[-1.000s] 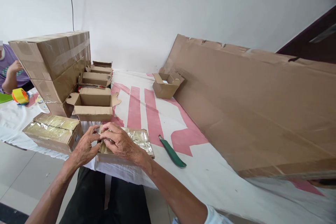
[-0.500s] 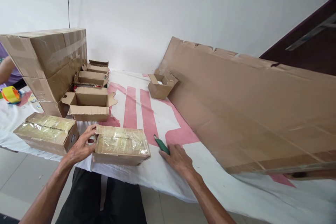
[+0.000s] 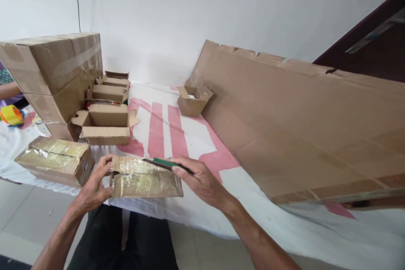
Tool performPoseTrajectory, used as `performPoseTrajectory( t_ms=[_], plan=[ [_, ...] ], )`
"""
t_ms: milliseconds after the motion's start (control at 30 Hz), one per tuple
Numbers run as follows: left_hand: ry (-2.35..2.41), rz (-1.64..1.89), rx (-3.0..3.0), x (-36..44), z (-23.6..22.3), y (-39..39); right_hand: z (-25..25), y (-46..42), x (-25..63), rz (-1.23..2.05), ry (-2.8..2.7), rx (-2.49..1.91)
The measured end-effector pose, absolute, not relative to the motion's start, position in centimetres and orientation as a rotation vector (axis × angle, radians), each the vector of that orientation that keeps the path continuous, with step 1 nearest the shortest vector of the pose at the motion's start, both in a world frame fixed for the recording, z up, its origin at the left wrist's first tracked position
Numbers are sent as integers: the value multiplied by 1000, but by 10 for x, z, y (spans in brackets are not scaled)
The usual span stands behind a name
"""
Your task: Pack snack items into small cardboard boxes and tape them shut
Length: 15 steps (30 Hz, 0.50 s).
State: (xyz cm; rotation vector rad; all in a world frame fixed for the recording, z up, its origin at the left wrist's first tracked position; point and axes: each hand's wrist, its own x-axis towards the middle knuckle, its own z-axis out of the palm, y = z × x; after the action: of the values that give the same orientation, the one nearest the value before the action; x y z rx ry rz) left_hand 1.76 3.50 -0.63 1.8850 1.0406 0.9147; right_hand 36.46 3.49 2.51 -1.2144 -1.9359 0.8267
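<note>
A taped cardboard box [image 3: 144,183] lies at the table's front edge, its clear-taped top tipped toward me. My left hand [image 3: 97,183] grips its left end, thumb and fingers on the carton. In my right hand [image 3: 202,179] is a green utility knife [image 3: 166,163], held over the far right part of the box's top. The knife's front end points left; I cannot tell whether the blade touches the tape. A second taped box [image 3: 55,160] sits just left of my left hand.
Open small cartons [image 3: 107,124] stand in a row beside a stack of large sealed boxes [image 3: 60,67]. Another open carton [image 3: 193,103] stands against a big leaning cardboard sheet [image 3: 284,135]. A yellow tape roll [image 3: 11,114] lies far left, near another person's arm [image 3: 9,90].
My right hand has lifted the knife off the cloth and moved left over the box. The box has tilted toward me in my left hand's grip.
</note>
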Motion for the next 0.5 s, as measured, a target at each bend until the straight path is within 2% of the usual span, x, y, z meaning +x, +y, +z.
performPoseTrajectory(
  t_ms=[167, 500],
  plan=[
    [1049, 882, 1929, 18, 1, 31, 58, 40, 325, 814, -2148, -977],
    [1046, 870, 1977, 17, 0, 30, 75, 42, 313, 756, -2362, -1017]
  ],
)
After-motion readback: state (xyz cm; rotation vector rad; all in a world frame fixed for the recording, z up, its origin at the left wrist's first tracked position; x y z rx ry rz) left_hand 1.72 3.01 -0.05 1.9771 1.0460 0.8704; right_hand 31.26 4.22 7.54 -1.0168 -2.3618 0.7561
